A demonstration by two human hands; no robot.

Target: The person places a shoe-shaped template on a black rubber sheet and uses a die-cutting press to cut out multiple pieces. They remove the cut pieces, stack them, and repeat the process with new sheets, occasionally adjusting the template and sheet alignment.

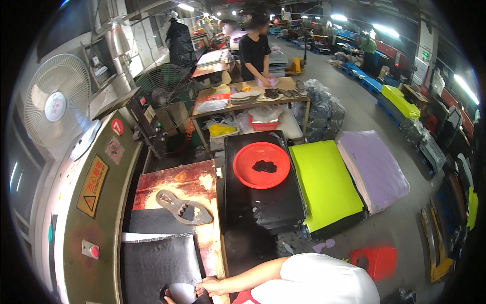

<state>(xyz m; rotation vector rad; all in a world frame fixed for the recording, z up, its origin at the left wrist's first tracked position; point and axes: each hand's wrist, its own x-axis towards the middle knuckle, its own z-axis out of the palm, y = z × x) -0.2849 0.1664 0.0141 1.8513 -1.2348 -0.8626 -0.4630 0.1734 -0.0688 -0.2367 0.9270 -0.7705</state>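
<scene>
A long factory hall runs back under ceiling strip lights, with a grey concrete floor (400, 223) and stacked goods along its right side. At far left stand two fans: one white round fan (56, 101) by the wall and one dark wire-caged fan (164, 83) further back. Below them a curved olive-green machine housing (93, 223) carries one yellow warning label and one red button. Next to it lies a rust-stained wooden cutting board (195, 185), and on it one grey metal sole-shaped cutting die (183, 207) rests flat. Nearer the lower edge, a black textured rubber sheet (157, 261) covers the board, with a sole-shaped hole cut near its front edge. Only one hand can be told for sure: the right hand (212, 286) reaches in from the lower right, its fingers pinched on the sheet's right edge beside the cut-out; something like a fingertip shows at the bottom edge left of the hole, but whether it is the left hand, or what it does, I cannot tell. Right of the board, one red round plastic basin (261, 164) holding dark scraps sits on a stack of black sheets (263, 202). Further right lie one lime-green sheet stack (324, 185) and one lilac sheet stack (374, 169), with one red plastic stool (377, 261) in front. Behind, a person in black (254, 50) works at a wooden table (248, 99).
</scene>
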